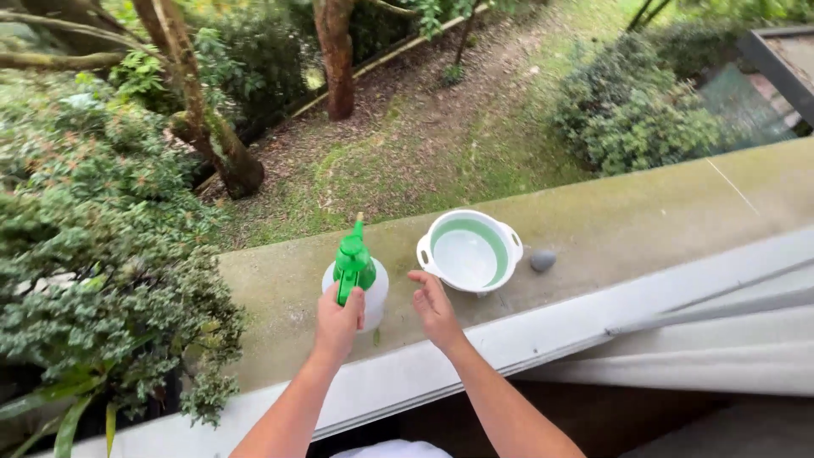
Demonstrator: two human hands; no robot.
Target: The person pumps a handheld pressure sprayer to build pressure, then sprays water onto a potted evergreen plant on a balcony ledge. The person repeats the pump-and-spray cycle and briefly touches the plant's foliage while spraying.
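Your left hand (338, 321) is clamped around the green pump head and handle of the spray bottle (354, 280), which stands upright on the concrete ledge (610, 229) with its clear, pale body just past your knuckles. Your right hand (434, 307) hovers open just right of the bottle, fingers loosely spread and gripping nothing, between the bottle and the white basin with a green inner wall (471, 251).

As for progress, the bottle is in hand but its nozzle points away over the garden and no spray is visible, so the spraying itself looks not yet begun. The basin sits upright slightly farther along the ledge, and whether it holds water you cannot tell from here; its floor simply looks pale.

Just right of the basin lies a small grey stone (543, 259), apart from its rim. The ledge's far edge drops straight to the garden below, with a dense shrub (93, 280) at far left and tree trunks (337, 55) beyond. On your near side runs the white window frame (661, 297), slanting up to the right.
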